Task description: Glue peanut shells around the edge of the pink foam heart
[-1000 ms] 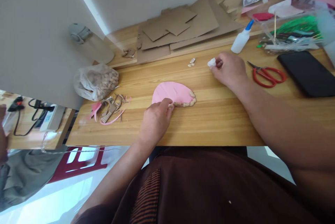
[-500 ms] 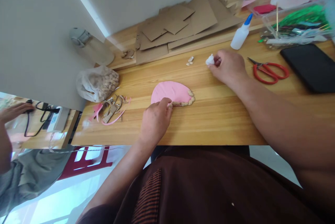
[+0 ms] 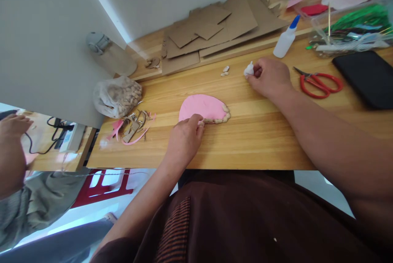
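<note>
A rounded pink piece [image 3: 202,106] lies flat on the wooden table, small tan shell-like pieces [image 3: 226,114] lining its right and near edge. At its near left edge is my left hand [image 3: 186,136], closed, thumb and fingers pinched on that border; the fingertips hide whether a shell piece is in them. Farther right, my right hand [image 3: 273,75] pinches a small white wad [image 3: 249,69], tissue-like, low over the table. A few loose shell pieces [image 3: 225,71] lie left of it. Behind that hand stands a white glue bottle [image 3: 285,39] with a blue tip.
Red-handled scissors [image 3: 321,85] and a black phone [image 3: 367,78] lie right. Cardboard sheets [image 3: 211,29] are stacked behind. At left are a bag of shell pieces [image 3: 118,96] and offcuts [image 3: 135,128]. A plastic box [image 3: 353,29] holds green strands. Another person's hand [image 3: 14,125] is far left.
The view has shifted slightly, so the table things appear a little to the right. Both my hands keep their holds. The other person's hand at far left has moved.
</note>
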A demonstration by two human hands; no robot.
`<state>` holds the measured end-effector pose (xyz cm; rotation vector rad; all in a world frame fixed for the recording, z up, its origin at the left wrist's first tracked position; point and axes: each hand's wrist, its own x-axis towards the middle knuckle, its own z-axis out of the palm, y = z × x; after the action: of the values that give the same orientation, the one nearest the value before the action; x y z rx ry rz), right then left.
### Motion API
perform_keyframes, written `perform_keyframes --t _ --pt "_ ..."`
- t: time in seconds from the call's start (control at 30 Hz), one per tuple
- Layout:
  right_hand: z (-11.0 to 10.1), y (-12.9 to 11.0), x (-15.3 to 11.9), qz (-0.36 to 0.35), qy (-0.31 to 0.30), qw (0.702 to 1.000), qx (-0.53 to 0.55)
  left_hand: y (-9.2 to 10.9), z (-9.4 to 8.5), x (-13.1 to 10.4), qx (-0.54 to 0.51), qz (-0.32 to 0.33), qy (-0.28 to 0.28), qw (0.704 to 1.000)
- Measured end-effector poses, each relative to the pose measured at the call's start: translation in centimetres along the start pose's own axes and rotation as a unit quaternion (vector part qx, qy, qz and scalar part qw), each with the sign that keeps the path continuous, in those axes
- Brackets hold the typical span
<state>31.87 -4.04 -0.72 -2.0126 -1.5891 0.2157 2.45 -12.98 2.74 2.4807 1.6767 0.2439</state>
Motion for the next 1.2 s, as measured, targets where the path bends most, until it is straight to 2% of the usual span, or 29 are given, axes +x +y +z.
perform_keyframes --t 0.27,0.67,0.93,1.2 --pt "-0.04 0.0 0.05 -0.005 0.004 1.0 -0.007 0.1 -0.18 0.01 -0.007 -0.021 -0.004 1.0" --pt "0.14 0.19 0.09 0.0 0.009 1.0 -0.009 -0.39 0.14 0.04 -0.021 -0.007 0.009 1.0" --pt "0.37 0.55 0.14 -0.023 0.028 0.999 -0.007 -0.54 0.17 0.07 -0.019 0.002 0.009 1.0" --pt "0.09 0.26 0.06 -0.011 0.009 1.0 -0.013 -0.67 0.24 0.06 -0.035 -0.002 0.01 0.999"
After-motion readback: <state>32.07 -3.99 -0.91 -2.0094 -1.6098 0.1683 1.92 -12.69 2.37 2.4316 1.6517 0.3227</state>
